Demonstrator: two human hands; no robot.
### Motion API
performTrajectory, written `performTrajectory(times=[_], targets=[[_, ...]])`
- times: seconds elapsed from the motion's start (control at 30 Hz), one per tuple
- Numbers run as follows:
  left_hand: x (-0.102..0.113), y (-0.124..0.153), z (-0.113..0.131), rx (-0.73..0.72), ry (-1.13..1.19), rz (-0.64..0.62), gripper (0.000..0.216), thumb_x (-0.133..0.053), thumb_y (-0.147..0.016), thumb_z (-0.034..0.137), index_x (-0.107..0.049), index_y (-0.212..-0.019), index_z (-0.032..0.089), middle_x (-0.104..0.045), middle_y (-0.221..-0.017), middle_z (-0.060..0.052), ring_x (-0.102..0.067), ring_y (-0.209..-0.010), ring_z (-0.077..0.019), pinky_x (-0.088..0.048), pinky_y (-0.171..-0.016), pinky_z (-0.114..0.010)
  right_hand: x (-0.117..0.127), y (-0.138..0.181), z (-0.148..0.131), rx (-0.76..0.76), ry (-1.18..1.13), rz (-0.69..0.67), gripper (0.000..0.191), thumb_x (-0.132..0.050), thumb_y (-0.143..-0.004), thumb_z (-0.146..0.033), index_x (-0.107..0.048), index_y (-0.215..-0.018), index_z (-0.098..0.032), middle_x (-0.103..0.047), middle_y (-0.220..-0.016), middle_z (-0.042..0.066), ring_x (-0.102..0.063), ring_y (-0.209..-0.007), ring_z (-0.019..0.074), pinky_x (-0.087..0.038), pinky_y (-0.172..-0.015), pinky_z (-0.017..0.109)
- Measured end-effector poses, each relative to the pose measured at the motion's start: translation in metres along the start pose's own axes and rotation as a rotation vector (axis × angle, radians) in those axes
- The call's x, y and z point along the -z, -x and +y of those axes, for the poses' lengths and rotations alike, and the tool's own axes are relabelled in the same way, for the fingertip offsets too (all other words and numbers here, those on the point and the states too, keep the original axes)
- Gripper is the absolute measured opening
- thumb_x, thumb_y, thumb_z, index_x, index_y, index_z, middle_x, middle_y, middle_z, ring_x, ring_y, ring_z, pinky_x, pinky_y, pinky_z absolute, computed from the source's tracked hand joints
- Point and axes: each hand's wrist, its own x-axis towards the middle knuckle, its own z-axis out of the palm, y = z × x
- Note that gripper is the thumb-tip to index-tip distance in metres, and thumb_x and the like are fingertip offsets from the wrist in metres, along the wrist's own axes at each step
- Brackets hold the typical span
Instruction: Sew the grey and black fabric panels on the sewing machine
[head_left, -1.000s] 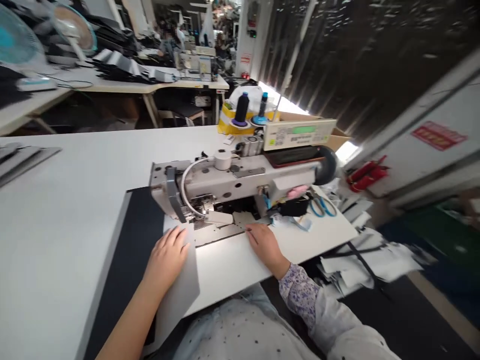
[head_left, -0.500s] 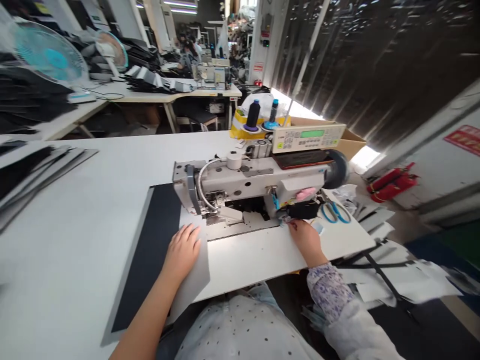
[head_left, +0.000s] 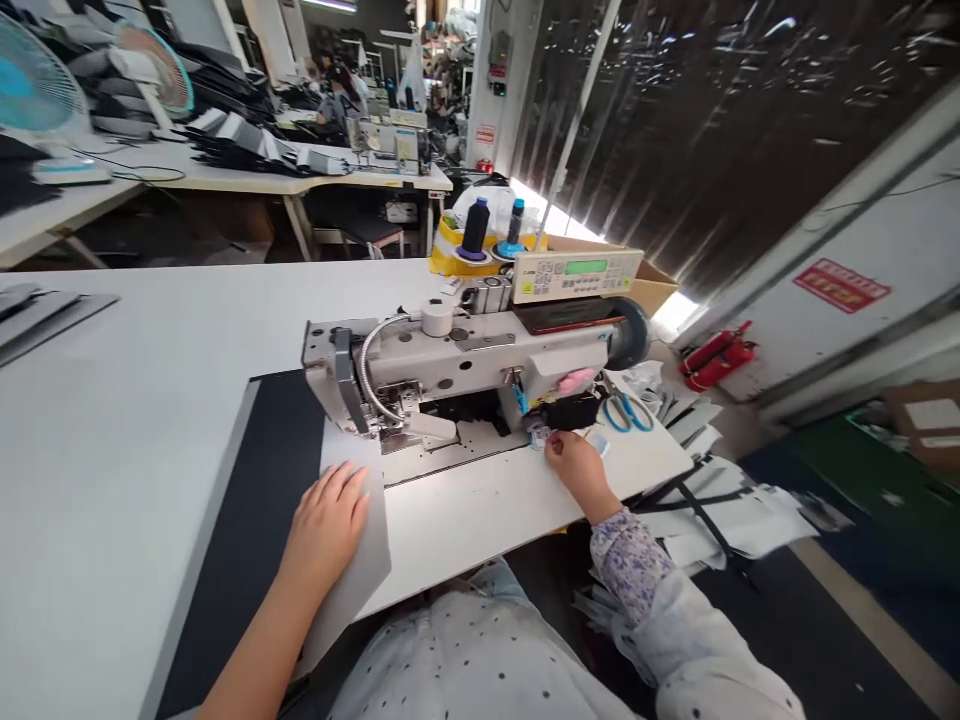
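Note:
My left hand (head_left: 327, 520) lies flat, fingers stretched, on the pale grey strip (head_left: 367, 540) along the right side of a black panel (head_left: 255, 500). The panel's far right corner reaches the needle end of a sewing machine (head_left: 465, 360). At the machine's right base, my right hand (head_left: 581, 468) has its thumb and fingers pinched together. Beside the fingertips is a small whitish-blue piece (head_left: 539, 437), like a label or scrap. What sits between the fingers is too small to make out. Blue-handled scissors (head_left: 628, 412) lie just beyond that hand.
Thread spools (head_left: 475, 230) stand behind the machine, near its control panel (head_left: 576, 274). Grey pieces (head_left: 45, 320) are stacked at the table's left. White cut pieces (head_left: 712, 510) lie beyond the right edge. Fans (head_left: 150, 75) and another sewing table (head_left: 262, 180) are further back.
The view has turned right, so everything sits further left in it. My left hand stays flat on the panel. My right fingertips have drawn slightly away from the small whitish-blue piece.

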Motion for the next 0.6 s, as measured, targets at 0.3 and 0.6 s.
performTrajectory(times=[0.3,0.6], targets=[[-0.005,-0.004,-0.003,-0.029,-0.034,0.026,0.048,-0.030,-0.093,0.038,-0.061,-0.122,0.016,-0.057,-0.132,-0.014,-0.050,-0.123,-0.0319,-0.042,-0.100,-0.047,-0.010,-0.004,0.000,-0.017,-0.059,0.000,0.026,-0.053,-0.088,-0.035,-0.069,-0.099,-0.017,-0.069,-0.089,0.008,-0.064,-0.079,0.0198,-0.041,-0.067,0.027],[-0.001,-0.008,0.024,0.012,0.165,0.016,0.036,-0.037,-0.094,0.038,-0.064,-0.112,0.023,-0.060,-0.124,-0.009,-0.048,-0.123,-0.0287,-0.038,-0.103,-0.047,-0.022,0.031,-0.033,0.136,-0.388,0.101,0.034,-0.049,-0.089,-0.046,-0.070,-0.086,-0.020,-0.066,-0.072,0.004,-0.059,-0.063,0.0167,-0.044,-0.061,0.026]])
